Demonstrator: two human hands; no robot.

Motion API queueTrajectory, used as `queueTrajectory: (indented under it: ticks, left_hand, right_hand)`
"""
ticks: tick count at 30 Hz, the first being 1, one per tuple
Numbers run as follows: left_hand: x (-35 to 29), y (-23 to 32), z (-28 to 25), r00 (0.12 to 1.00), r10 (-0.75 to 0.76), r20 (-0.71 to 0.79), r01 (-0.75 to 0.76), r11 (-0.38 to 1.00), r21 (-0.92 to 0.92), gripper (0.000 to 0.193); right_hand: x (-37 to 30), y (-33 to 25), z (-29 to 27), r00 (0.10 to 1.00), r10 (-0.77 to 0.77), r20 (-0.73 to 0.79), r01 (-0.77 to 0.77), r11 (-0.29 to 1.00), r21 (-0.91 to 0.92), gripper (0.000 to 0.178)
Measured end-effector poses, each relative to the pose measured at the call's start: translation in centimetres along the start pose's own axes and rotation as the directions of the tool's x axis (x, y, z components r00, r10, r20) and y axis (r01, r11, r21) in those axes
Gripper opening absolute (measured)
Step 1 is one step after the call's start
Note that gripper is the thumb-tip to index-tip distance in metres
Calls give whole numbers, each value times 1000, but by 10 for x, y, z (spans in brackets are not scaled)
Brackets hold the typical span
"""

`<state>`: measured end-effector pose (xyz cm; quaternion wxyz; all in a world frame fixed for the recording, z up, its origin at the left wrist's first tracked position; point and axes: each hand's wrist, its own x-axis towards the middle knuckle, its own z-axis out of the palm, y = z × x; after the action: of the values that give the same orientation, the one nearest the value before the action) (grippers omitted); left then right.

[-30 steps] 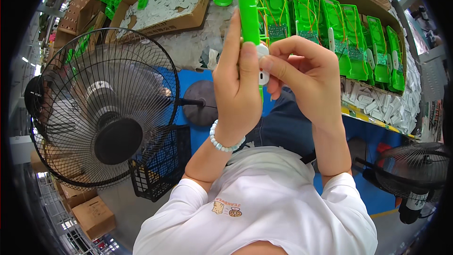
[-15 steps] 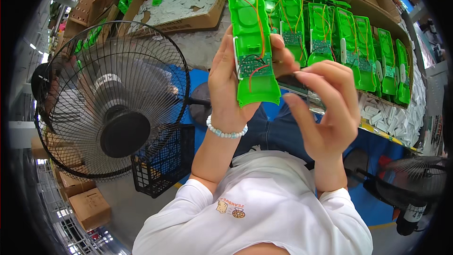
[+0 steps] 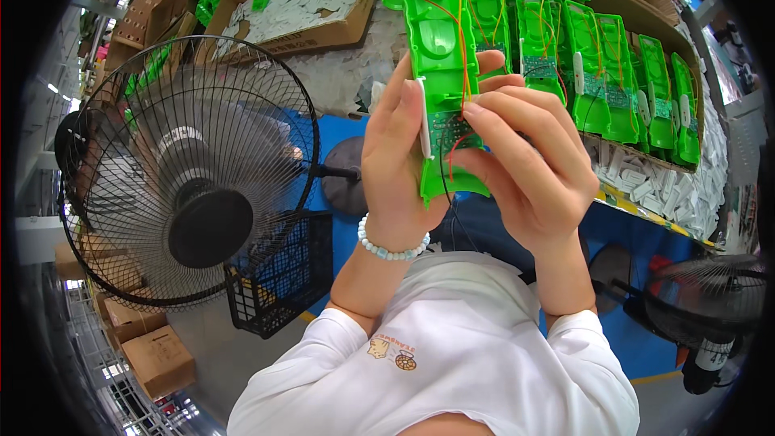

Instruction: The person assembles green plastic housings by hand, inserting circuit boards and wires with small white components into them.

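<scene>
Housing (image 3: pixel 440 44), long, bright green and open-faced, lies in the left hand (image 3: pixel 393 153), clamped by its fingers. A circuit board (image 3: pixel 449 131) sits toward the near end (red, orange and black wires about it), a white strip (image 3: pixel 425 117) along the left edge. The right hand (image 3: pixel 545 165) has thumb and forefinger apart, at the board.

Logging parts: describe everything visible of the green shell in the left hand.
The green shell looks plastic: long, ribbed, open face showing, slightly tilted. It holds a circuit board and red and black wires; a white piece edges its lower left. The left hand grips both sides; the right hand is at the wires.
</scene>
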<state>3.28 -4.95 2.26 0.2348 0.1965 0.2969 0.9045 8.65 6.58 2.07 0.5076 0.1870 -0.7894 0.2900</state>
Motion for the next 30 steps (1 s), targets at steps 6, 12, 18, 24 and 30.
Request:
queueTrajectory:
  ticks: [6,12,18,24,30]
  left_hand:
    - [-7,3,4,996,-73,-60,70,996,-52,48]
    - [-12,-5,-1,987,-98,-131,84,991,-108,47]
    - [-10,-7,-3,987,-102,-122,89,990,-108,48]
    - [-5,-11,-13,996,-70,48,69,997,24,57]
    - [-8,-22,-7,990,127,61,-127,992,-3,61]
  right_hand:
    - [2,-6,-1,999,31,26,-33,998,52,40]
    - [2,-1,2,999,21,30,-24,994,109,34]
    - [-5,4,3,992,72,100,-87,984,158,32]
    - [-9,3,-1,974,199,109,-217,956,195,33]
    - [-10,1,1,976,212,54,-218,968,127,37]
